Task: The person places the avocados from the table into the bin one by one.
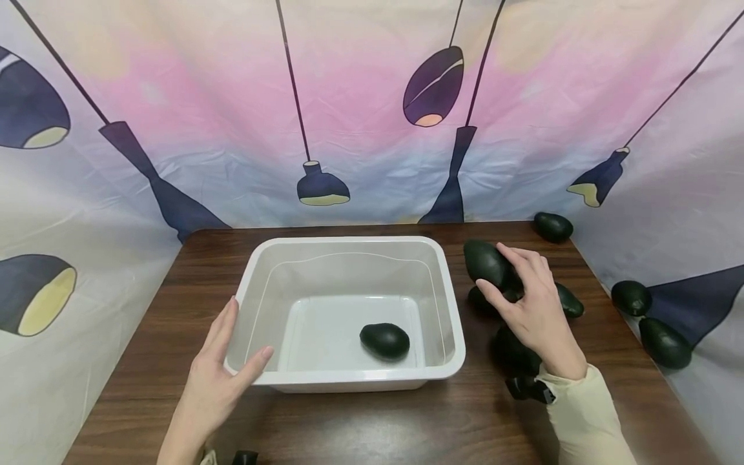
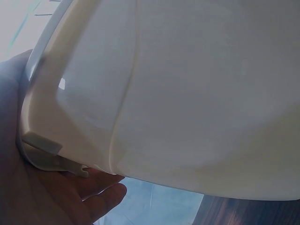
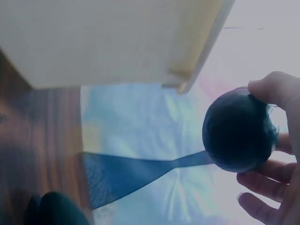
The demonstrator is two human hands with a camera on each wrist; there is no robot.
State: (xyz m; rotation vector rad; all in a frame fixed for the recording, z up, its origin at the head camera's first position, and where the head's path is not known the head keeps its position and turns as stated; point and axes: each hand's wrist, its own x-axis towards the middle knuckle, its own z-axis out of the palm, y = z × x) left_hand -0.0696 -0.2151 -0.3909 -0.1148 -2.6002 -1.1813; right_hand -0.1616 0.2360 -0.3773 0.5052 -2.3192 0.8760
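Progress of the work at this moment, as a judgement from how things lie: the loading of dark green avocados into the white plastic tub is at an early stage. One avocado in the tub lies on the tub's floor, toward its right front, apart from the walls. The right hand holds a second, the held avocado, with thumb and fingers curled round it, lifted just beside the tub's right rim and not yet over the opening; the right wrist view shows the same fruit cupped by the fingers with the tub's corner nearby. The left hand rests against the tub's front left corner, fingers fairly straight along the wall and the thumb over the rim, steadying it; the left wrist view shows the palm under the rim. Left to move: several avocados beneath and beside the right hand on the bench, partly hidden, one far-corner avocado, and two avocados off the right edge against the backdrop cloth.
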